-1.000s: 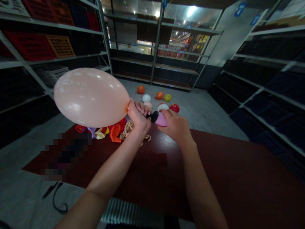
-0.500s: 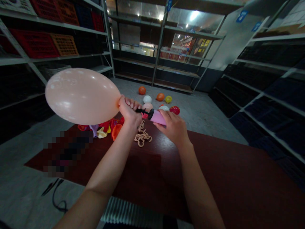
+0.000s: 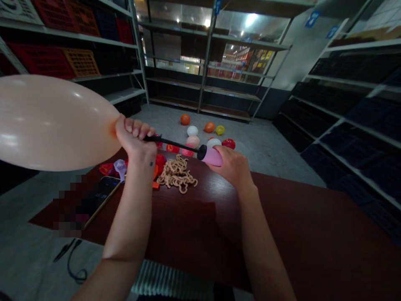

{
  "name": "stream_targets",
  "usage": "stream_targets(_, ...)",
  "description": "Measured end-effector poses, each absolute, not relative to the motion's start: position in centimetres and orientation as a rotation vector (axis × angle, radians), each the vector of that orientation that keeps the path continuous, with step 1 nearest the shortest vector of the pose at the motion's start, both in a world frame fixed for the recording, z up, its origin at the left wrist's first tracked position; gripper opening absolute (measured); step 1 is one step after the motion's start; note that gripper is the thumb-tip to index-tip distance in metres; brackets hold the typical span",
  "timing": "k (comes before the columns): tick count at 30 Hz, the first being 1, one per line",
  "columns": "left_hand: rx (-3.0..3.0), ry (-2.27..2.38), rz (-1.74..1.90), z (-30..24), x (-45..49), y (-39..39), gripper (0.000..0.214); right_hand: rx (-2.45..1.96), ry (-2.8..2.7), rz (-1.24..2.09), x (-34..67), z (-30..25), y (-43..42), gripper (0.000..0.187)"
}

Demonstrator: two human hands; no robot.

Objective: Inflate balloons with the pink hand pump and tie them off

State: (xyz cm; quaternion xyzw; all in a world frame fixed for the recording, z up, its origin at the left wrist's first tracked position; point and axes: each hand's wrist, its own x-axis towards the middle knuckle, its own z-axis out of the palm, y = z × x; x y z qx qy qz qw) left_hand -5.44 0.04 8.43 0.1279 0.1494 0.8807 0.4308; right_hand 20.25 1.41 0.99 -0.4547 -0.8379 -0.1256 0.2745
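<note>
A big, swollen peach balloon [image 3: 59, 121] fills the left side and runs past the picture's edge. My left hand [image 3: 134, 136] is closed around its neck and the black end of a hand balloon pump [image 3: 212, 156]. A long stretch of the pump's black rod shows between my hands. My right hand [image 3: 233, 165] wraps the pink barrel, hiding its far end. Below, on the dark red-brown table [image 3: 194, 234], lie a heap of beige curly strands [image 3: 177, 173] and limp balloons [image 3: 120, 167] in purple, red and orange, partly behind my left arm.
A phone [image 3: 106, 188] lies at the table's left, beside a blurred-out patch. Several inflated balloons [image 3: 209, 127] rest on the grey floor beyond the table. Metal shelves [image 3: 232, 94] stand behind, crates [image 3: 79, 62] on the left racks. A black cable [image 3: 73, 267] hangs at lower left.
My left hand has moved left with the balloon, drawing a long length of the pump's rod out. My right hand stays nearly in place. More of the strands and the phone now show.
</note>
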Motion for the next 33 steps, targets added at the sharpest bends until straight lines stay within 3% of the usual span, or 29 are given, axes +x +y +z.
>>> stream_targets(20,0.406,0.298,2.047,7.3,2.1,-0.1,0.064,-1.282,-2.258,-0.336,19.6,2.4,-0.2,0.042)
stream_targets(33,0.210,0.389,2.017,5.0,3.7,1.5,0.051,-1.270,-2.250,-0.510,18.6,2.3,-0.1,0.040)
